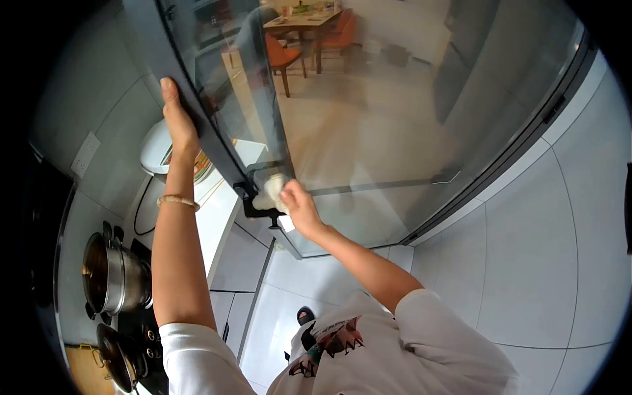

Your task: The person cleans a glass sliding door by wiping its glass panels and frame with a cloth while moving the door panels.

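A glass door (368, 125) with a dark grey frame stands in front of me. My left hand (178, 122) is at the upper part of the door's frame (197, 112), holding its left edge; some of its fingers are hidden. Lower down, my right hand (301, 207) is closed on a whitish cloth (273, 191). The cloth lies against the door beside the black door handle (253, 204). A reflection in the glass makes the cloth's outline partly unclear.
On the left, a white counter (220, 197) carries a white appliance (156, 148) resembling a rice cooker. A steel pot (125, 280) and a lidded pan (118, 355) are on the stove. Beyond the glass are a wooden table (306, 21) and orange chairs (283, 54). A tiled wall (526, 243) is right.
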{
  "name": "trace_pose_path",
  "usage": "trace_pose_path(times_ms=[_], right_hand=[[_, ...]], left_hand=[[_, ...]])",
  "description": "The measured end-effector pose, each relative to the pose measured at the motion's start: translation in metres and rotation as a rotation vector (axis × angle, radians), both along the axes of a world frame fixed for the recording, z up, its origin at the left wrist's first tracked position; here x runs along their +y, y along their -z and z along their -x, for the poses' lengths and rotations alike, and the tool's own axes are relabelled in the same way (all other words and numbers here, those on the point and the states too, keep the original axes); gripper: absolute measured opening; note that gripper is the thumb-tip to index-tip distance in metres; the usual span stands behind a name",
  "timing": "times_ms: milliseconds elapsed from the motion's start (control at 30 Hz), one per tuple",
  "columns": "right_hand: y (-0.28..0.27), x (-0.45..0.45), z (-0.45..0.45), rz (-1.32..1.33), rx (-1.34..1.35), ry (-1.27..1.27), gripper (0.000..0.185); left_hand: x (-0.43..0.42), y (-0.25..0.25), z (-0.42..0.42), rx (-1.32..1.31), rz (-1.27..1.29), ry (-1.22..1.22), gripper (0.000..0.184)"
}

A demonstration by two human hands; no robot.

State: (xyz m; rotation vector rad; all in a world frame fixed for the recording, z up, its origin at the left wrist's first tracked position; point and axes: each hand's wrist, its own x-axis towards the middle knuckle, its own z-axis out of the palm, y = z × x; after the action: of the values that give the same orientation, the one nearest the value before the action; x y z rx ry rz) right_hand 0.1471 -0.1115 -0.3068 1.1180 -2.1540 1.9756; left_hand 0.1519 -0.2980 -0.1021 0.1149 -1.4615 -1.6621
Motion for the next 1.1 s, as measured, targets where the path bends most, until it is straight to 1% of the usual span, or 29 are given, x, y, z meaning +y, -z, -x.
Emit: trace_pose_path(times_ms=[33, 67, 100, 167, 200, 267, 300, 333, 367, 433, 467, 500, 567, 633, 700, 733, 767, 800, 833, 900, 967, 1033, 1100], right_hand=[[-0.001, 0.008, 0.002, 0.158, -0.19, 0.09, 0.013], [-0.004, 0.02, 0.003, 0.22, -0.298, 0.152, 0.016], [-0.008, 0.032, 0.004, 0.546, -0.654, 0.056, 0.021], [-0.021, 0.073, 0.001, 0.972, -1.246, -0.073, 0.032], [-0.015, 0.094, 0.003, 0.979, -1.242, -0.067, 0.032], [0.003, 0.134, 0.006, 1.188, -1.194, -0.381, 0.043], [0.0, 0.149, 0.008, 1.196, -1.184, -0.378, 0.043], [-0.003, 0.164, 0.008, 1.168, -1.232, -0.198, 0.04], [-0.006, 0.18, 0.009, 1.135, -1.275, -0.015, 0.038], [0.015, 0.209, 0.022, 0.92, -1.174, 0.314, 0.036], [0.013, 0.226, 0.031, 0.98, -1.095, 0.367, 0.036], [0.011, 0.245, 0.04, 1.034, -1.02, 0.42, 0.038], [-0.002, 0.275, 0.076, 1.085, -0.759, 0.621, 0.039], [-0.016, 0.302, 0.121, 0.972, -0.487, 0.745, 0.044], [-0.025, 0.31, 0.155, 0.742, -0.296, 0.892, 0.052], [-0.02, 0.306, 0.172, 0.742, -0.295, 0.89, 0.052], [-0.006, 0.301, 0.191, 0.588, -0.21, 1.058, 0.057], [-0.006, 0.294, 0.198, 0.43, -0.121, 1.218, 0.062], [-0.002, 0.285, 0.199, 0.432, -0.119, 1.213, 0.062], [-0.004, 0.235, 0.174, 0.232, -0.014, 1.312, 0.071], [0.002, 0.185, 0.16, 0.264, -0.005, 1.243, 0.075], [-0.021, 0.131, 0.128, 0.31, 0.041, 1.225, 0.075], [-0.054, 0.094, 0.096, 0.218, 0.309, 1.164, 0.063]], left_hand=[[0.002, 0.0, 0.002, 0.036, 0.008, -0.064, 0.064], [-0.01, 0.004, 0.0, -0.065, -0.041, -0.013, 0.063], [-0.007, 0.003, 0.0, -0.032, -0.038, -0.008, 0.064], [-0.005, 0.002, -0.002, -0.057, -0.007, -0.017, 0.065], [-0.006, 0.003, -0.001, -0.06, -0.011, -0.048, 0.067], [-0.014, 0.005, 0.001, -0.043, -0.016, -0.065, 0.066], [-0.012, 0.003, 0.001, -0.029, 0.001, -0.061, 0.065], [-0.009, 0.004, 0.003, 0.037, 0.004, -0.09, 0.062], [-0.017, 0.006, 0.003, -0.026, -0.013, -0.111, 0.062], [-0.007, 0.002, -0.002, -0.051, -0.107, -0.08, 0.062], [-0.008, 0.002, -0.004, -0.086, -0.031, -0.075, 0.063], [-0.006, 0.002, -0.005, -0.089, -0.025, -0.071, 0.063], [-0.003, 0.0, -0.008, -0.092, -0.017, -0.042, 0.064], [0.002, -0.001, -0.006, -0.077, -0.002, -0.053, 0.064], [0.008, -0.003, -0.007, -0.044, 0.014, -0.137, 0.064], [0.007, -0.002, -0.008, -0.042, 0.013, -0.139, 0.064], [0.002, -0.001, -0.009, -0.071, -0.008, -0.094, 0.063], [-0.003, 0.001, -0.008, -0.098, -0.028, -0.05, 0.062], [-0.008, 0.003, -0.006, -0.093, -0.028, -0.054, 0.062], [-0.018, 0.008, -0.003, -0.054, 0.007, -0.073, 0.06], [-0.006, 0.004, -0.002, -0.028, 0.001, -0.1, 0.059], [-0.003, 0.001, -0.004, -0.003, -0.004, -0.118, 0.058], [-0.005, 0.003, -0.001, -0.031, -0.034, -0.119, 0.058]])
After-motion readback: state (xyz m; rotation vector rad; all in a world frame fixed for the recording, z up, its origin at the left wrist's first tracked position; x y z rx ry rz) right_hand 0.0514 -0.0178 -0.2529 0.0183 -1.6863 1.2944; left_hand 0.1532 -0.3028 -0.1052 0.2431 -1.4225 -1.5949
